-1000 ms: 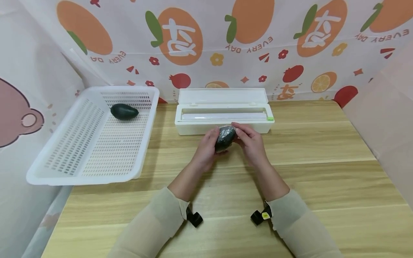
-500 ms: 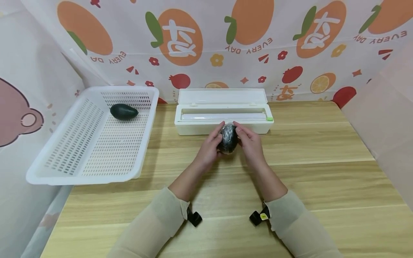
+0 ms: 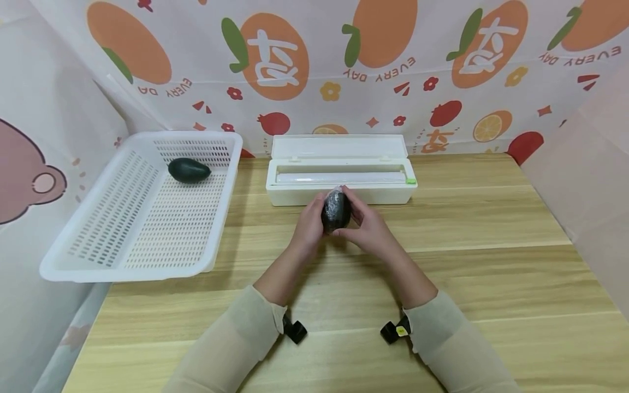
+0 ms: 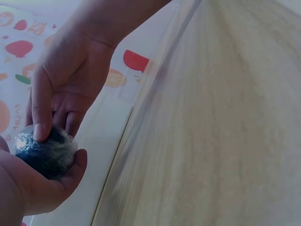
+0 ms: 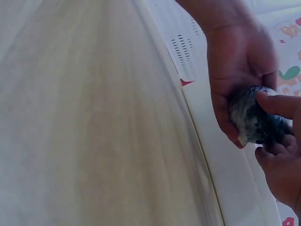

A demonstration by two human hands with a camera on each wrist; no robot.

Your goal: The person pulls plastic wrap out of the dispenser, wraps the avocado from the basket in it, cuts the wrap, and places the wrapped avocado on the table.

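A dark green avocado, wrapped in shiny clear film, is held between both hands just in front of a white cling film box. My left hand grips its left side. On the other side, my right hand curls round it, thumb at the near end and fingers along the far right. Gathered film shows pale on the wrapped avocado in the left wrist view. From the right wrist, the avocado is seen lying against the left palm, with the right thumb on top.
Inside the box, whose lid stands raised, lies a roll of film. A white perforated basket at the left holds another dark avocado. Behind the wooden table hangs a fruit-print cloth.
The wrapped avocado has been turned and, over the last half second, shifted slightly left. My right fingers have moved from its upper right end to spread round its right side.
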